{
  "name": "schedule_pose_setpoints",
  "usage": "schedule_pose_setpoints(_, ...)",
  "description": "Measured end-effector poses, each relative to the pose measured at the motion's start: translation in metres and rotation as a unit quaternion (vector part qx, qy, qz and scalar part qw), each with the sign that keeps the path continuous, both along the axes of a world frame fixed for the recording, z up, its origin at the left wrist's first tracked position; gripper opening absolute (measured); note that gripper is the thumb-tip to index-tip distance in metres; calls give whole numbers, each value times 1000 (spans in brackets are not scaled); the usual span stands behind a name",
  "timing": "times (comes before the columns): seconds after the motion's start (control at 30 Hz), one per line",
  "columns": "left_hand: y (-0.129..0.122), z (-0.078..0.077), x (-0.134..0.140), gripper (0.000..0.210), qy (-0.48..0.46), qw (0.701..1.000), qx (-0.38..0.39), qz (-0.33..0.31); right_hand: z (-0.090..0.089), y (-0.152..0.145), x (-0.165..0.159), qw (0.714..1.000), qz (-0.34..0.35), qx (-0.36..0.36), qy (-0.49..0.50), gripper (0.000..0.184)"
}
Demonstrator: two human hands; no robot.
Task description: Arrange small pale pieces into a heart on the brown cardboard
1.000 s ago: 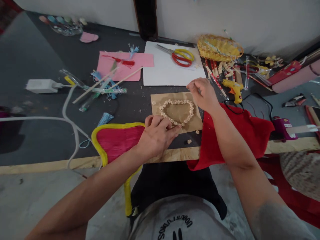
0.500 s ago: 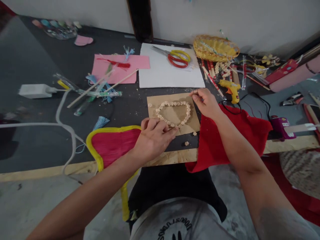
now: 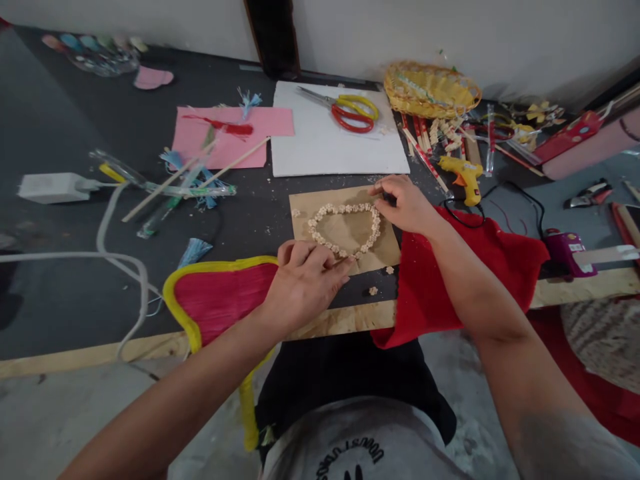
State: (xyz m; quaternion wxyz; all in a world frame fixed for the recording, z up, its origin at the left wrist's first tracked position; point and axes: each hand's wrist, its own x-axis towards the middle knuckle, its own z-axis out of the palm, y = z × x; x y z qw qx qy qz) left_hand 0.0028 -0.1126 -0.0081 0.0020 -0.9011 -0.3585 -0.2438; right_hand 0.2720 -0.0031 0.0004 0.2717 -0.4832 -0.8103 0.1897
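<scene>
On the dark table lies a piece of brown card point(image 3: 345, 230) bearing a heart outline point(image 3: 374, 230) made of small pale flower-like pieces. My left hand point(image 3: 307, 277) covers the card's lower left, fingers bent, its thumb and fingertips closed at the lower edge beside the heart's point. At the heart's upper right, my right hand point(image 3: 404, 203) has its fingers curled down at the outline; whatever is between the fingertips is hidden. Two loose pale flower pieces, one point(image 3: 390, 270) at the card's edge and one point(image 3: 373, 291) below it, lie near my left hand.
Red cloth point(image 3: 430, 287) lies under my right forearm. Behind are scissors point(image 3: 353, 113) on a white board point(image 3: 310, 150), a yellow basket point(image 3: 433, 90) and a yellow glue gun point(image 3: 465, 177). A yellow-edged pink piece point(image 3: 225, 293), a white cable point(image 3: 105, 230) and pink paper point(image 3: 277, 121) are left.
My right hand's fingertips have shifted from the card's upper right corner down and left to the heart's outline. My left hand stays at the card's lower edge. The view has shifted slightly.
</scene>
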Motion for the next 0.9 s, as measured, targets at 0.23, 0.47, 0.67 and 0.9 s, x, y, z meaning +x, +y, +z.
schedule_pose_setpoints(0.23,0,-1,0,23,2,1000,4,3,-3,3,4,998,-54,-16,23,16)
schedule_pose_setpoints(0.47,0,1,1,23,7,1000,11,5,1,-1,2,996,-74,-3,54,22)
schedule_pose_setpoints(0.67,0,1,0,23,3,1000,17,2,-1,-3,3,995,-80,7,58,20)
schedule_pose_setpoints(0.9,0,-1,0,25,1,1000,2,2,4,-5,-1,999,-32,27,30,19)
